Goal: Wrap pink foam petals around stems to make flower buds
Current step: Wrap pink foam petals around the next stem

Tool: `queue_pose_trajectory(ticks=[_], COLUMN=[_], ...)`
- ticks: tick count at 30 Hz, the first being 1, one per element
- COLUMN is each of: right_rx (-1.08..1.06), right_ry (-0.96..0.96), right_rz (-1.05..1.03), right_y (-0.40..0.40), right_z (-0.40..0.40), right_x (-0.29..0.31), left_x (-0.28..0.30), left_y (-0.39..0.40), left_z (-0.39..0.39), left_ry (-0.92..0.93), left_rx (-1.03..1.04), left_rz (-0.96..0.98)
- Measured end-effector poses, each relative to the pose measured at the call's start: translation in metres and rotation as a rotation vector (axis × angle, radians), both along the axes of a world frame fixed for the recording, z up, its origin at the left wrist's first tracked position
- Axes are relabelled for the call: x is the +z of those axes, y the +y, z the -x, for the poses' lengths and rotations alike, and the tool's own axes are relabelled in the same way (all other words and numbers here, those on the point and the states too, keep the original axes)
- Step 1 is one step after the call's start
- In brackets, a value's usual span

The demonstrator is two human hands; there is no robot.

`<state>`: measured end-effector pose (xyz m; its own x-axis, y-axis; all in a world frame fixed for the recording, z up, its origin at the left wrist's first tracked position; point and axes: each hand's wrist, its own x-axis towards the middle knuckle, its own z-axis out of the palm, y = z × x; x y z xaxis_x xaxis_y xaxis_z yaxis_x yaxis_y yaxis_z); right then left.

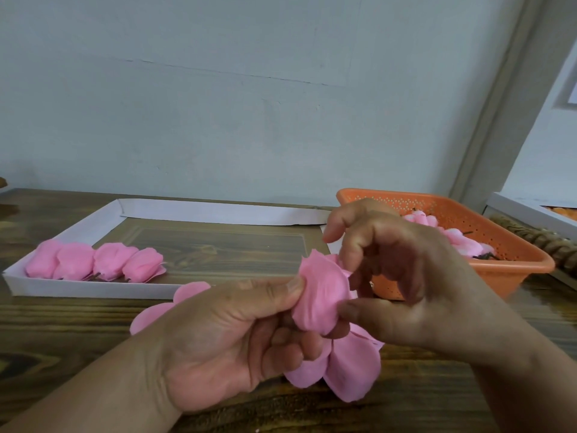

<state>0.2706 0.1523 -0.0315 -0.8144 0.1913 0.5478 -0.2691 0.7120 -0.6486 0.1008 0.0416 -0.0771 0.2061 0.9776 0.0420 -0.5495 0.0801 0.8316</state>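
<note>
A pink foam bud (321, 295) is held above the wooden table between both hands. My left hand (231, 335) pinches its left side with thumb and curled fingers. My right hand (406, 276) curls round its right side, thumb under the bud and fingers bent over the top. Loose pink petals (349, 367) hang below the bud, and more petals (190, 292) show behind my left hand. The stem is hidden inside the petals and fingers.
A white cardboard tray (87, 289) at the left holds several finished pink buds (93, 260). An orange perforated basket (499, 270) at the right holds paler pink pieces (462, 242). A white box (530, 210) stands at the far right against the wall.
</note>
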Motion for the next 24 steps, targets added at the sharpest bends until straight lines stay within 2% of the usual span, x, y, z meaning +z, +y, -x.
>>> queue_pose_trajectory(ticks=[7,14,24], right_rx=[0.02,0.042,-0.088], right_ry=[0.02,-0.009,0.128], right_rz=[0.006,-0.008,-0.111], right_y=[-0.002,-0.003,-0.0048], right_z=[-0.0012,-0.0034,0.0003], right_x=[0.0024,0.0044,0.0046], left_x=[-0.0015,-0.0008,-0.0014], left_y=[0.0013,-0.0002,0.0011], left_z=[0.0025,-0.0004,0.0027], left_ry=[0.025,0.055,0.042], left_rx=[-0.027,0.035,-0.015], left_rz=[-0.014,-0.006,-0.027])
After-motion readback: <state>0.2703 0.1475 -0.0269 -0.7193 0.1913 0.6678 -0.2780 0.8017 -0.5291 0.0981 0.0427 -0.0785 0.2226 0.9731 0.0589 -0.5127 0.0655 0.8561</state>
